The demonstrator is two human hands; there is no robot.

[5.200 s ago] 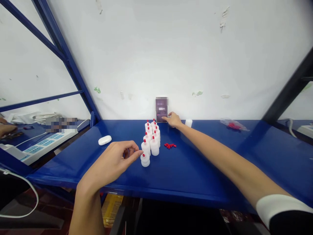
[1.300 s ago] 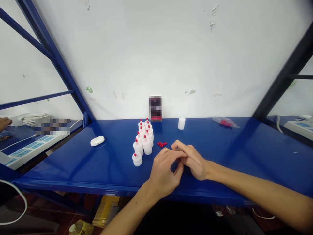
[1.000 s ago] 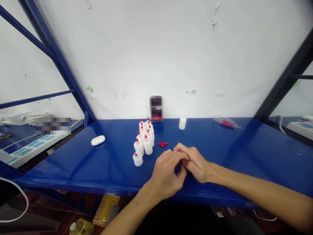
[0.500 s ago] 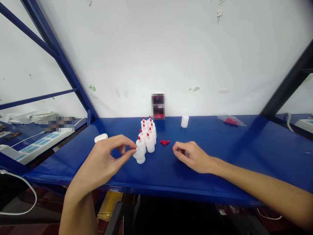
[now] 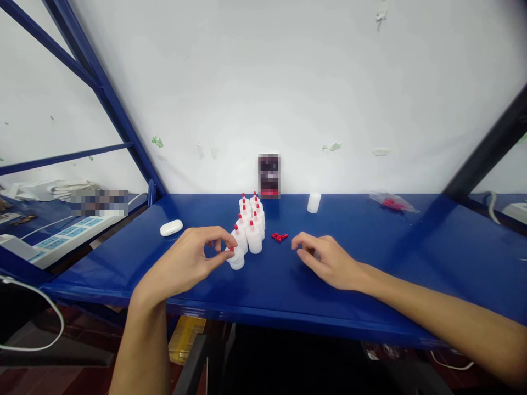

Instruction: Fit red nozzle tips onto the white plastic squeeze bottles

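My left hand [image 5: 201, 252] pinches a small red cap [image 5: 231, 249] between thumb and forefinger. The cap is at the top of a white bottle [image 5: 236, 263], which the fingers partly hide. Just beyond stand several white squeeze bottles [image 5: 254, 241] in two rows, each topped with a red cap. A small pile of red caps [image 5: 279, 237] lies to their right. My right hand [image 5: 325, 260] rests on the table beside the pile, fingers curled and the thumb a little apart from the forefinger. Something pale grey shows inside its curl, too hidden to name.
A lone white bottle [image 5: 313, 203] stands near the wall on the blue table [image 5: 263, 299]. To its right lies a clear bag [image 5: 393, 203] with red caps inside. A white oval case [image 5: 171, 228] sits at left, a blurred dark box [image 5: 269, 175] against the wall.
My left hand has shifted slightly right, and the red cap between its fingers shows more clearly. On my right hand, forefinger and thumb have parted a little. The view has shifted slightly.
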